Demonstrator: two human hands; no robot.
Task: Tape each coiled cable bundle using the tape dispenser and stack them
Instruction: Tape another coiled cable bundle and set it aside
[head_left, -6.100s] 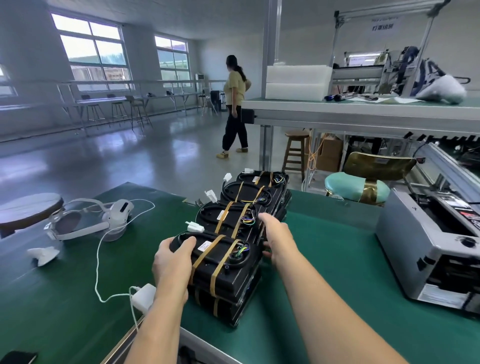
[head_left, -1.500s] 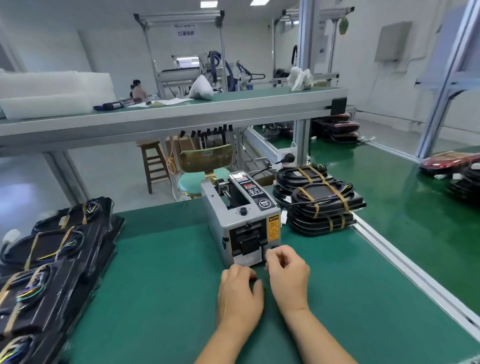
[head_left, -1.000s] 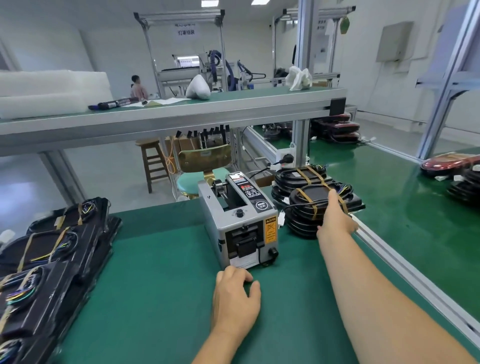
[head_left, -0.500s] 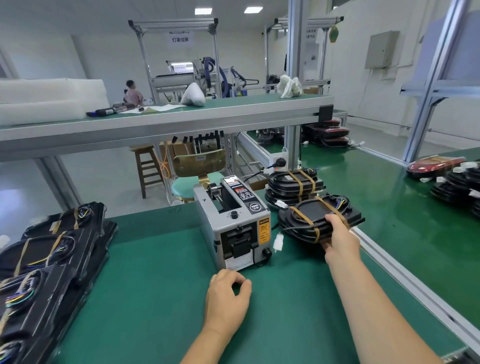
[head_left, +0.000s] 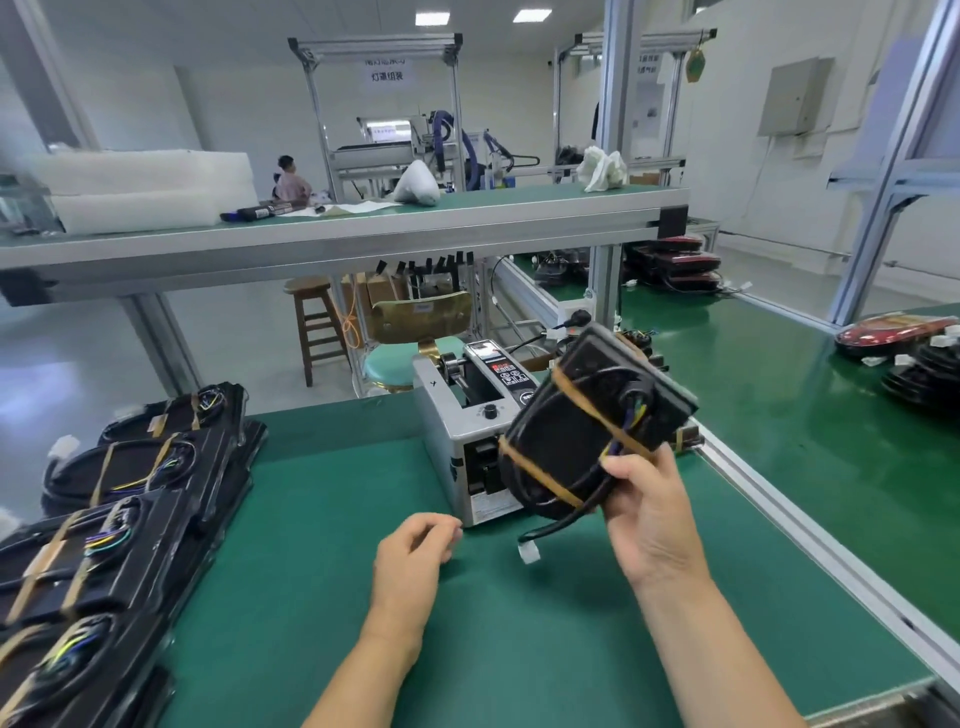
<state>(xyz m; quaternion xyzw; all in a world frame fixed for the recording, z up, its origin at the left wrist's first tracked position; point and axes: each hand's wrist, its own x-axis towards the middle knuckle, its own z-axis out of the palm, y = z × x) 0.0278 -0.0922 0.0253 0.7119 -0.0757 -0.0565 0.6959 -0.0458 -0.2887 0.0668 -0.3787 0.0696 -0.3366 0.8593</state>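
My right hand grips a black cable bundle by its lower edge and holds it tilted in the air in front of the grey tape dispenser. Two tan bands cross the bundle, and a cable end with a white plug dangles below it. My left hand rests on the green table just left of the dispenser's front, fingers loosely curled; whether it pinches anything I cannot tell. A stack of black taped bundles lies along the left edge.
An aluminium rail runs along the table's right side, with a second green belt beyond it carrying more black and red parts. A raised shelf spans overhead. A stool and a teal chair stand behind the table.
My right hand has lifted the bundle from the pile right of the dispenser and brought it up and toward me, tilted. My left hand has stayed in front of the dispenser.
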